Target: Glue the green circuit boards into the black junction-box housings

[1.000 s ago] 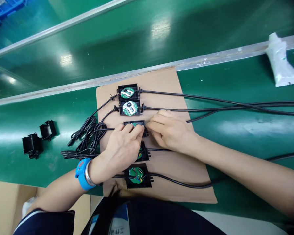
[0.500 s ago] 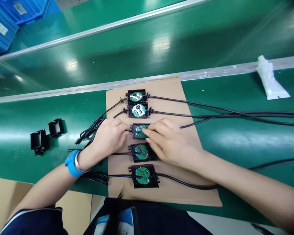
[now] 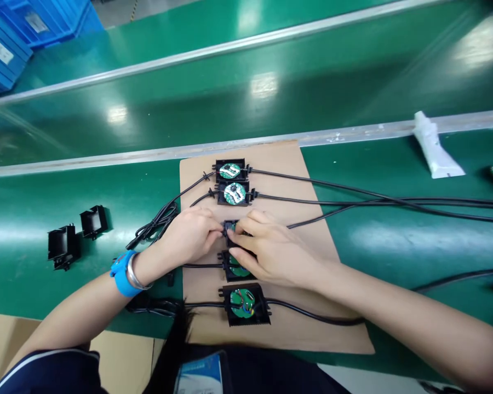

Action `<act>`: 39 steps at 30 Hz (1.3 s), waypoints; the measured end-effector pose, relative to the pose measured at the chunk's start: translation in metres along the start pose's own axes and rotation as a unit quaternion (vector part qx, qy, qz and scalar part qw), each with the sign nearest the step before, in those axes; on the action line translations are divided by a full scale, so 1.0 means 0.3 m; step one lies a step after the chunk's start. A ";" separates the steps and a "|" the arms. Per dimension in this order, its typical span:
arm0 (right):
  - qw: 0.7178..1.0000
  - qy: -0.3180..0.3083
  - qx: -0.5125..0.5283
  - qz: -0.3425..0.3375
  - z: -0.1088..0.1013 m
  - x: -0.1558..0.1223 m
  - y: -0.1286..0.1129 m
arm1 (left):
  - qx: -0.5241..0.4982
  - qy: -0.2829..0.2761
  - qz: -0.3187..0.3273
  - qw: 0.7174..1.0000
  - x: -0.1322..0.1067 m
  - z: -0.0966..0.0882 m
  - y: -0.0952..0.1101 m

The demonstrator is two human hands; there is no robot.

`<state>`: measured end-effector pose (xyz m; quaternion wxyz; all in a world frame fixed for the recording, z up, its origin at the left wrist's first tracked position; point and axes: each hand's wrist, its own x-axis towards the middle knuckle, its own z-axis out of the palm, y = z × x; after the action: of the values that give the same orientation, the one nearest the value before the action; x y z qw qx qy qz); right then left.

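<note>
Down a sheet of brown cardboard (image 3: 312, 323) runs a column of several black plastic housings, each with a round green circuit board and black cables. At the left end of the middle housing (image 3: 230, 225), my left hand (image 3: 193, 235) is closed in a pinch on the black cable where it enters. My right hand (image 3: 271, 249) reaches over the same housing from the right, its bent fingertips inside the left end; what they pinch is hidden. It partly covers the housing below. The nearest housing (image 3: 246, 305) shows coloured wires on its board. The two far housings (image 3: 233, 192) have boards with white patches.
Two empty black plastic boxes (image 3: 93, 221) lie to the left on the green bench. A bundle of black cable (image 3: 154, 224) rests beside my left wrist. Long cables (image 3: 373, 202) run off to the right, below a white tube (image 3: 435, 148). Blue bins (image 3: 2, 54) stand far left.
My right hand has shifted left, its fingertips going from the middle housing's board to its left end. My left hand keeps its pinch there. The whole view has shifted slightly.
</note>
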<state>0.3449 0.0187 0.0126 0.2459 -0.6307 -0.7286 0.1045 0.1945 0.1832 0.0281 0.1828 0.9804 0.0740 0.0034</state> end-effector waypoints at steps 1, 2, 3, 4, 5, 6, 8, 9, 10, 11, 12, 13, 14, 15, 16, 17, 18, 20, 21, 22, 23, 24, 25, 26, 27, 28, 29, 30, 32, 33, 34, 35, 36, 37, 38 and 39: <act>1.000 0.022 0.018 0.007 -0.014 -0.004 0.023 | 0.002 0.012 -0.009 1.000 0.007 -0.016 -0.010; 0.998 0.049 0.020 0.022 -0.026 -0.007 0.054 | 0.016 0.029 -0.029 0.999 0.015 -0.030 -0.022; 0.996 0.076 0.008 0.044 -0.036 -0.007 0.092 | 0.041 0.044 -0.057 0.997 0.024 -0.042 -0.036; 0.993 0.096 -0.015 0.071 -0.043 -0.004 0.134 | 0.073 0.047 -0.087 0.992 0.033 -0.050 -0.050; 0.989 0.103 -0.037 0.100 -0.044 -0.001 0.176 | 0.101 0.036 -0.114 0.988 0.040 -0.054 -0.065; 0.987 0.097 -0.048 0.121 -0.040 0.004 0.214 | 0.120 0.015 -0.135 0.983 0.045 -0.054 -0.080; 0.987 0.072 -0.036 0.136 -0.025 0.009 0.269 | 0.129 -0.023 -0.159 0.979 0.046 -0.048 -0.101; 0.989 0.070 -0.022 0.132 -0.018 0.008 0.282 | 0.122 -0.028 -0.165 0.978 0.042 -0.046 -0.108; 0.989 0.077 -0.012 0.123 -0.015 0.005 0.285 | 0.112 -0.025 -0.170 0.979 0.035 -0.047 -0.110; 0.990 0.092 -0.008 0.110 -0.017 -0.001 0.280 | 0.099 -0.018 -0.176 0.979 0.027 -0.051 -0.110; 0.989 0.112 -0.009 0.094 -0.024 -0.009 0.268 | 0.079 -0.014 -0.183 0.980 0.019 -0.058 -0.106; 0.988 0.131 -0.013 0.079 -0.037 -0.019 0.252 | 0.044 -0.018 -0.192 0.980 0.010 -0.069 -0.098; 0.987 0.146 -0.018 0.066 -0.054 -0.029 0.233 | -0.008 -0.027 -0.198 0.980 0.001 -0.082 -0.088; 0.986 0.156 -0.024 0.054 -0.075 -0.038 0.214 | -0.076 -0.033 -0.199 0.977 -0.007 -0.096 -0.076; 0.985 0.163 -0.030 0.043 -0.097 -0.046 0.195 | -0.152 -0.035 -0.192 0.969 -0.014 -0.111 -0.063; 0.985 0.163 -0.034 0.033 -0.119 -0.051 0.177 | -0.223 -0.028 -0.181 0.957 -0.019 -0.125 -0.048; 0.987 0.156 -0.036 0.023 -0.139 -0.054 0.160 | -0.275 -0.012 -0.170 0.946 -0.023 -0.137 -0.034; 0.991 0.126 -0.040 0.007 -0.167 -0.050 0.131 | -0.302 0.028 -0.160 0.939 -0.023 -0.154 -0.010; 0.994 0.105 -0.041 0.003 -0.174 -0.043 0.120 | -0.286 0.043 -0.162 0.944 -0.017 -0.158 -0.003; 0.996 0.084 -0.043 0.000 -0.177 -0.033 0.111 | -0.260 0.055 -0.165 0.950 -0.008 -0.158 0.001; 0.997 0.065 -0.048 0.001 -0.175 -0.021 0.105 | -0.232 0.064 -0.169 0.956 0.005 -0.155 0.001; 0.997 0.047 -0.054 0.007 -0.171 -0.007 0.101 | -0.210 0.072 -0.173 0.960 0.020 -0.150 -0.002; 0.998 0.027 -0.058 0.017 -0.164 0.008 0.100 | -0.194 0.080 -0.177 0.962 0.038 -0.142 -0.008; 0.998 0.007 -0.062 0.030 -0.156 0.023 0.100 | -0.181 0.086 -0.180 0.963 0.055 -0.133 -0.015; 0.997 -0.013 -0.063 0.046 -0.148 0.037 0.101 | -0.170 0.089 -0.180 0.965 0.072 -0.124 -0.022; 0.996 -0.033 -0.063 0.062 -0.142 0.050 0.103 | -0.162 0.088 -0.178 0.967 0.086 -0.115 -0.028; 0.994 -0.052 -0.060 0.076 -0.136 0.061 0.104 | -0.153 0.087 -0.173 0.969 0.098 -0.107 -0.032; 0.993 -0.068 -0.055 0.085 -0.133 0.071 0.106 | -0.144 0.086 -0.168 0.971 0.106 -0.101 -0.034; 0.990 -0.090 -0.047 0.094 -0.128 0.088 0.109 | -0.129 0.087 -0.163 0.974 0.115 -0.090 -0.036; 0.989 -0.099 -0.042 0.096 -0.126 0.095 0.112 | -0.124 0.089 -0.164 0.975 0.118 -0.085 -0.037; 0.989 -0.107 -0.038 0.099 -0.123 0.102 0.116 | -0.120 0.089 -0.166 0.975 0.119 -0.080 -0.038; 0.988 -0.114 -0.032 0.100 -0.121 0.108 0.121 | -0.117 0.089 -0.168 0.975 0.120 -0.074 -0.041; 0.987 -0.123 -0.026 0.102 -0.118 0.114 0.127 | -0.116 0.087 -0.170 0.975 0.121 -0.067 -0.044; 0.986 -0.132 -0.019 0.104 -0.116 0.120 0.133 | -0.117 0.084 -0.172 0.975 0.123 -0.061 -0.047; 0.985 -0.140 -0.013 0.105 -0.113 0.125 0.139 | -0.120 0.082 -0.172 0.974 0.124 -0.054 -0.052; 0.983 -0.148 -0.008 0.105 -0.111 0.129 0.143 | -0.124 0.081 -0.173 0.974 0.125 -0.048 -0.056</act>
<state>0.3953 0.0589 0.0300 0.1175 -0.6835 -0.6872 0.2163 0.2287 0.2094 0.0349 0.2944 0.9188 0.2560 0.0598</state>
